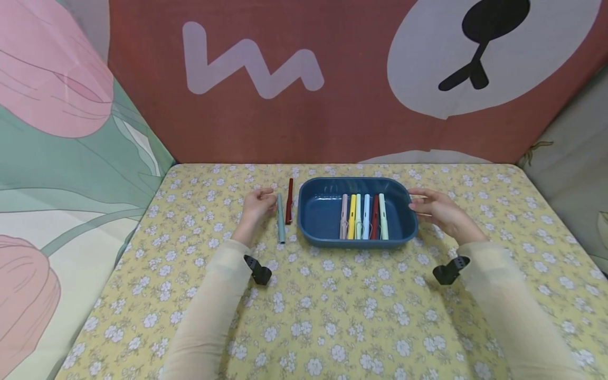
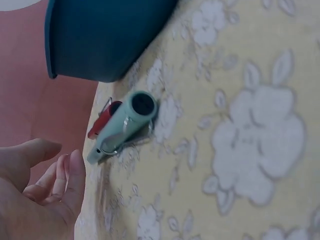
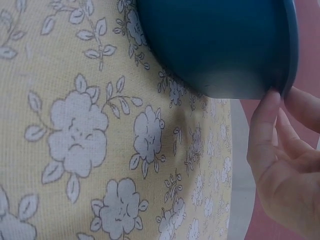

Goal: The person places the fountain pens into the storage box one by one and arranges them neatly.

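Observation:
My right hand [image 1: 440, 214] pinches the right-hand rim of a blue rectangular tray [image 1: 317, 241], thumb and fingers on either side of the edge [image 3: 289, 60]. Inside the tray several pens lie side by side: a mauve pen [image 1: 344, 216], a yellow pen [image 1: 352, 216], a light blue pen [image 1: 366, 216], a dark red pen [image 1: 375, 216] and pale green ones. My left hand [image 1: 258, 206] is beside a grey-green pen [image 1: 281, 219] on the cloth; in the left wrist view its loosely bent fingers are apart from that pen [image 2: 117, 127]. A dark red pen [image 1: 289, 203] lies between it and the tray.
A yellow floral cloth [image 1: 332, 306] covers the table. Behind the table's back edge stands a reddish-brown printed panel [image 1: 285, 126]. Printed fabric [image 1: 85, 174] hangs at the left, and a greyish panel [image 1: 570, 153] borders the right.

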`<state>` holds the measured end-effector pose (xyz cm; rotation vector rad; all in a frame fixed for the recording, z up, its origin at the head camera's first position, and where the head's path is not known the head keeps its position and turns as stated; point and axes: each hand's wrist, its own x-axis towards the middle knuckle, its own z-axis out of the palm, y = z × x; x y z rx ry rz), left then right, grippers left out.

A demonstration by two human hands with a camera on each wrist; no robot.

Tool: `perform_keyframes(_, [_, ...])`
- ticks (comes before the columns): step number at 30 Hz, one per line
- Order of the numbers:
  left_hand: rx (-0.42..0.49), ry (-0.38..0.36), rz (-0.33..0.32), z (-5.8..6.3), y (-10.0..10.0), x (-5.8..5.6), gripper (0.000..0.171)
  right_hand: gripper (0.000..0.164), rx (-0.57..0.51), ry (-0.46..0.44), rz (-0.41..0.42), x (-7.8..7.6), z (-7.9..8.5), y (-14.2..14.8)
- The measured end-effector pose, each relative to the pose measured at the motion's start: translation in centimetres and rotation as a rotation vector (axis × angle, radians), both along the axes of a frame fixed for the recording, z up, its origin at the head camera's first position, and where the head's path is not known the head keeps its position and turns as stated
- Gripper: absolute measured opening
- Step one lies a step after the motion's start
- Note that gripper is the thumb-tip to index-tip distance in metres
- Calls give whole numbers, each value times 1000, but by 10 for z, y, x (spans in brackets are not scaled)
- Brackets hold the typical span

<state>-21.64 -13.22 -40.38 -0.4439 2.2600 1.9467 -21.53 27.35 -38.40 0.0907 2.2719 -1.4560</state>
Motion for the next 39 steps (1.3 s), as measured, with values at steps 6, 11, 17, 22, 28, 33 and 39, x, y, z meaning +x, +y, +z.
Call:
perform_keyframes(6, [-58, -34, -40, -4, -2, 1, 43, 63, 8, 1, 2, 1, 1, 0])
perform_keyframes(11, [-67, -60, -62, -8, -3, 2, 43, 62, 4, 1, 4, 2, 2, 1])
perform_keyframes(17, [-79, -65, -49, -10, 0, 1, 43, 62, 8, 3, -1, 2, 1, 0])
perform_keyframes(22, [-114, -74, -51, -12, 2, 1, 45, 61, 3, 1, -2, 1, 1, 0])
perform_keyframes(28, [-152, -68, -55, -12, 4, 2, 46, 61, 8, -1, -5, 1, 1, 0])
perform_keyframes(33, [-202, -58, -67, -13, 7, 4, 45, 63, 9, 0, -10, 1, 0, 1])
perform_keyframes(39, [-270, -59, -84, -12, 9, 5, 43, 62, -11, 1, 3, 2, -1, 2])
